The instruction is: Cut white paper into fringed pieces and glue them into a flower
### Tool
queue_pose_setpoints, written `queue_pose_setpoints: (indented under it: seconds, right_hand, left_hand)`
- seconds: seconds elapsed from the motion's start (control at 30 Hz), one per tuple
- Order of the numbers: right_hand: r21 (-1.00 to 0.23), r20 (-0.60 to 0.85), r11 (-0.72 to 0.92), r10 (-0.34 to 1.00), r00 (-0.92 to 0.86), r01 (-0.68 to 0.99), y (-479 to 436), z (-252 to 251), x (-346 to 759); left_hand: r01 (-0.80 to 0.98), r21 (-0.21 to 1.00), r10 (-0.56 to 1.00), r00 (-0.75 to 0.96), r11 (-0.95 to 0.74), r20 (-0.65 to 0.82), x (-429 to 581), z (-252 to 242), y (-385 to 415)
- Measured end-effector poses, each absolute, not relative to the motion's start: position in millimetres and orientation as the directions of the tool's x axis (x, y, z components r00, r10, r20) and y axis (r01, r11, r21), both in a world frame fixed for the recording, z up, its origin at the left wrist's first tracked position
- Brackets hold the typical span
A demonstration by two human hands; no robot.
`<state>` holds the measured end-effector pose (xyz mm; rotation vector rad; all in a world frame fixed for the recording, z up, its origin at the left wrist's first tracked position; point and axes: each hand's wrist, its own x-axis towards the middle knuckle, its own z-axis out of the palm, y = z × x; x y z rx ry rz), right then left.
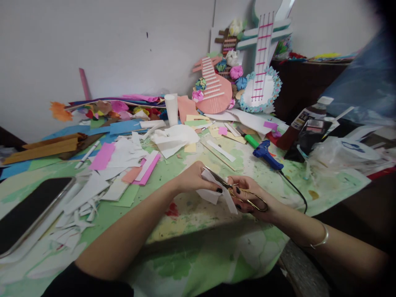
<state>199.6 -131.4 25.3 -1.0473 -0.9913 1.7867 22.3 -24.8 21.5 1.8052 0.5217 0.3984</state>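
Note:
My left hand [194, 179] pinches a small piece of white paper [213, 192] above the table's near edge. My right hand [247, 198] is closed through the handles of gold scissors [238, 192]. The scissor blades point left and up into the white paper, close to my left fingers. Both hands meet over the paint-stained green table [192, 255].
A dark phone [27, 212] lies at the left among several white and pink paper scraps [123, 165]. A blue glue gun [267, 154] with a black cord sits right of my hands. Paper guitar models [216, 84], a white roll [171, 108], a dark bottle [301, 121] and plastic bags stand behind.

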Motion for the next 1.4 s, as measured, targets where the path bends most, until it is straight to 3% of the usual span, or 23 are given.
queue_pose_setpoints:
  seconds: [0.83,1.17,1.3,1.4]
  right_hand:
    - [-0.907,-0.227,-0.32,0.919,-0.323,-0.273,-131,17,202]
    - [-0.92,-0.231,-0.302,0.932,-0.278,-0.25,-130,25,205]
    - [-0.988,-0.1,-0.11,0.991,-0.086,-0.111,-118,32,221]
    - [-0.976,-0.021,-0.039,0.996,0.085,0.214,-105,29,242]
  left_hand:
    - [0.07,0.97,0.514,0.855,-0.233,0.061,24,26,-28]
    - [0.138,0.964,0.555,0.832,-0.229,0.012,21,21,-23]
    - [0.102,0.988,0.739,0.673,-0.116,0.017,17,19,-14]
    - [-0.043,0.995,0.861,0.506,0.088,-0.054,13,16,-4]
